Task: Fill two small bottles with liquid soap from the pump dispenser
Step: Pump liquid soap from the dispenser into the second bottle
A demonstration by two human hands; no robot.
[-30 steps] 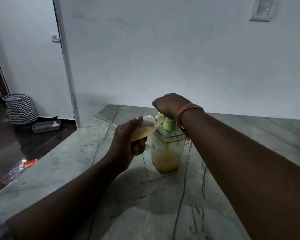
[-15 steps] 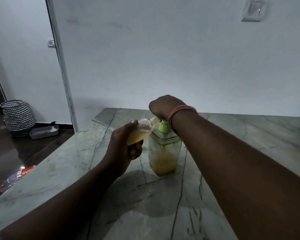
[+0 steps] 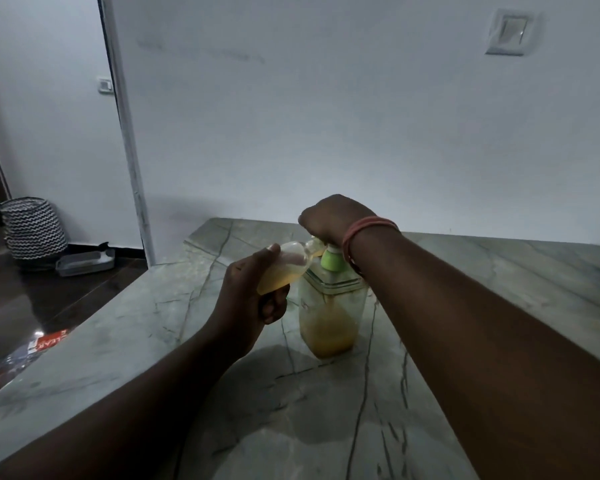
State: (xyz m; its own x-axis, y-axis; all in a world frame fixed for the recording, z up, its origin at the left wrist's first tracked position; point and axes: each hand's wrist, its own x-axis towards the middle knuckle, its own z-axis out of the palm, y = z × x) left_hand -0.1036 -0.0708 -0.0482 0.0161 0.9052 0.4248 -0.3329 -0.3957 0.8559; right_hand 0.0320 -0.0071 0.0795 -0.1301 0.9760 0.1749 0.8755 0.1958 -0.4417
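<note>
A clear pump dispenser with a green collar stands on the grey marble table, about a third full of orange-yellow soap. My right hand sits on top of its pump head, fingers curled over it, a red band at the wrist. My left hand grips a small clear bottle, tilted with its mouth at the pump spout. The bottle is partly filled with the same orange soap. The spout itself is mostly hidden. No second small bottle is in view.
A white wall rises just behind the table. On the dark floor at left stand a zigzag-patterned basket and a low grey tray. A red-labelled packet lies on the floor by the table's left edge.
My right hand and the pump head have risen slightly. The small bottle stays at the spout in my left hand. The camera has shifted a little.
</note>
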